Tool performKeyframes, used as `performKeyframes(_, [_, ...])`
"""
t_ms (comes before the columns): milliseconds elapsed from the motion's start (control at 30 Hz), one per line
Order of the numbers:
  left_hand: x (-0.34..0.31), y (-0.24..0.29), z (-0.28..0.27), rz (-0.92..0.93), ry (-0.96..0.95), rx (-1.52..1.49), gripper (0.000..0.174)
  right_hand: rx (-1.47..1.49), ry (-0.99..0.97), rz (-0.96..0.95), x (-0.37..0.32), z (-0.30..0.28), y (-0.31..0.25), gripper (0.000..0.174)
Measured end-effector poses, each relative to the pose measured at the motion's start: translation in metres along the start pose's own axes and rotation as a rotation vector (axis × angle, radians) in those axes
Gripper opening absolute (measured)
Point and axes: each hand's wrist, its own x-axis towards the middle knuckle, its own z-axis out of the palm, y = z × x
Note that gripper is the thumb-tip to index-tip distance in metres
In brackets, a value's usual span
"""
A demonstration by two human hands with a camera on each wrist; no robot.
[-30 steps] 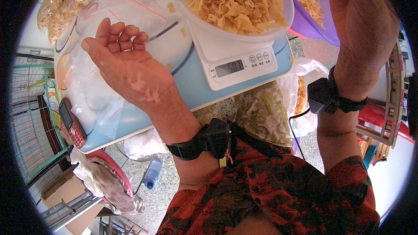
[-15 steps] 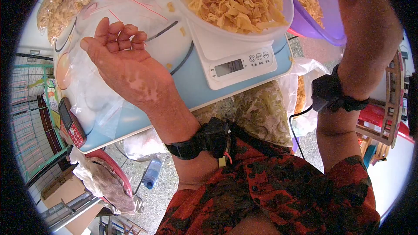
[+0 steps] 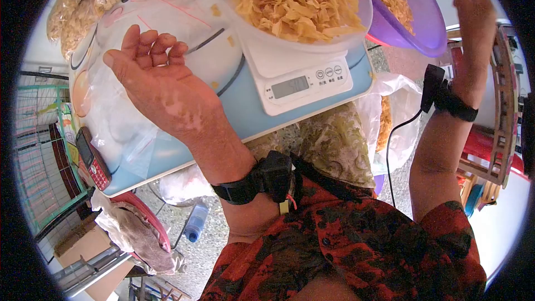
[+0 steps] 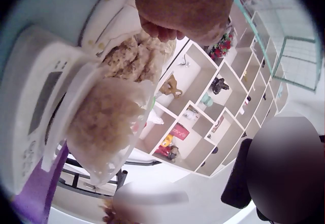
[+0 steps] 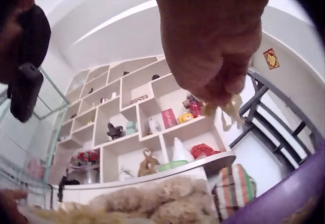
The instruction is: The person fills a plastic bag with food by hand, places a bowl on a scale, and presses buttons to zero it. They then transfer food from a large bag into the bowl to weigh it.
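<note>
My left hand [image 3: 167, 89] lies palm up over clear plastic bags [image 3: 120, 128], its fingers loosely curled around nothing. A clear round tub [image 3: 365, 19] heaped with pale yellow dried flakes [image 3: 298, 5] sits on the white kitchen scale [image 3: 309, 83]; digits show on its display. Raised at the top right of the head view, my right hand [image 3: 471, 0] is beyond the purple basin [image 3: 429, 28]. In the right wrist view, its curled fingers hold a few dried flakes [image 5: 231, 113], which stick out below the fingertips.
Filled clear bags [image 3: 92, 5] of flakes lie at the table's far left. A red keypad phone [image 3: 92, 159] rests at the left edge. More flakes [image 3: 393, 5] fill the basin. A white plastic bag [image 3: 398, 117] stands right of the table, and a wooden frame [image 3: 499, 106] at far right.
My right hand has swung outward to the right, away from the tub, and its fingers now show beyond the purple basin. The scale's digits differ slightly. My left hand has stayed still.
</note>
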Motion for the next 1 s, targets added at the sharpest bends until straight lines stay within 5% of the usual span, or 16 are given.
performKeyframes(100, [0.0,-0.001,0.002,-0.015,0.015,0.011,0.05,-0.392,-0.227,0.022,-0.031,0.005,-0.007,0.034])
performKeyframes(233, [-0.001,-0.003,0.006,-0.023,0.015,0.033,0.051,-0.015,-0.287,0.347,-0.051,0.014,0.011,0.032])
performKeyframes(367, [-0.002,-0.006,0.009,-0.02,0.007,0.059,0.052,0.258,-0.303,0.419,-0.032,0.009,-0.052,0.026])
performKeyframes(600, [-0.003,-0.009,0.01,0.01,-0.005,0.089,0.053,0.344,-0.309,0.131,-0.017,0.006,-0.11,0.02])
performKeyframes(700, [-0.008,-0.008,0.013,0.033,-0.02,0.107,0.052,0.644,-0.243,-0.189,-0.007,0.035,-0.079,0.02])
performKeyframes(1000, [-0.008,-0.012,0.014,0.025,-0.049,0.095,0.053,0.721,-0.244,-0.239,-0.019,0.035,-0.089,0.019])
